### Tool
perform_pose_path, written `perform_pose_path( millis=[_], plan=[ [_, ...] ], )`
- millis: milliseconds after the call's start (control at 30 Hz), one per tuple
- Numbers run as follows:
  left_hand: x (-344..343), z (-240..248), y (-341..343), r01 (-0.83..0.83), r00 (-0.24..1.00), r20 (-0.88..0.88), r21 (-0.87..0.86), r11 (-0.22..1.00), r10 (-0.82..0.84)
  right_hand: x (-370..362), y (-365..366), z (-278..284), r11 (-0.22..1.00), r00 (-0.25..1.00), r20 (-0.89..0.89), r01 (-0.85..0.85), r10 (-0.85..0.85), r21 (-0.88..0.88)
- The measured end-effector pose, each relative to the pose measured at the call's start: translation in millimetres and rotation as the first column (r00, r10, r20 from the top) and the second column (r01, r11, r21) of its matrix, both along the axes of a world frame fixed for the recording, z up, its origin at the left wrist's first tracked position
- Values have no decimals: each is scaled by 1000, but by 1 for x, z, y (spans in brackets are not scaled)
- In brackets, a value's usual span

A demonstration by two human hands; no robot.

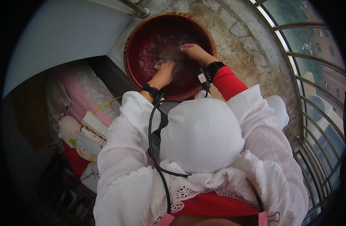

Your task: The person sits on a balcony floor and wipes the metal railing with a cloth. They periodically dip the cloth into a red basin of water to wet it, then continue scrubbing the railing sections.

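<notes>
A deep red basin [135, 45] with a gold-patterned rim stands in front of me with water in it. My left hand [163, 75] reaches into its near left part, fingers bent down and closed around a small pale, cloth-like thing [158, 64] at the water. My right hand [195, 52] comes over the right side of the basin, its fingers drawn together just above the water. Anything in those fingers is hidden. Between the hands the water [171, 45] is rippled and murky brownish-grey, and what lies beneath cannot be made out.
Worn stone-like flooring [240, 52] surrounds the basin. Metal railings [312, 58] run along the right. At left, beyond a pale panel [67, 41], lie pink flowered bedding [90, 84], an open book [94, 122] and a plush toy [69, 126]. A black cable [150, 139] hangs by my left arm.
</notes>
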State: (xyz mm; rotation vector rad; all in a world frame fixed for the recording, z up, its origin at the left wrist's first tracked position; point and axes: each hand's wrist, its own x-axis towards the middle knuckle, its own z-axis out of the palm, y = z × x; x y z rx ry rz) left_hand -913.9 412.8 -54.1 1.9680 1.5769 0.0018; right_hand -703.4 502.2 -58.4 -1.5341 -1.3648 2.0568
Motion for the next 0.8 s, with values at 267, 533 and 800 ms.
perform_pose_path(
  millis=[267,533,800],
  plan=[
    [1,12,14,337,910,-282,79,938,-303,-15,8,-29,807,655,597,-590,463,22],
    [2,7,9,-12,970,-241,-3,1000,11,-16,-10,-6,920,745,634,-367,206,133],
    [-19,23,19,-125,982,127,-130,984,141,-6,-3,-1,869,786,587,-414,193,269]
  ],
)
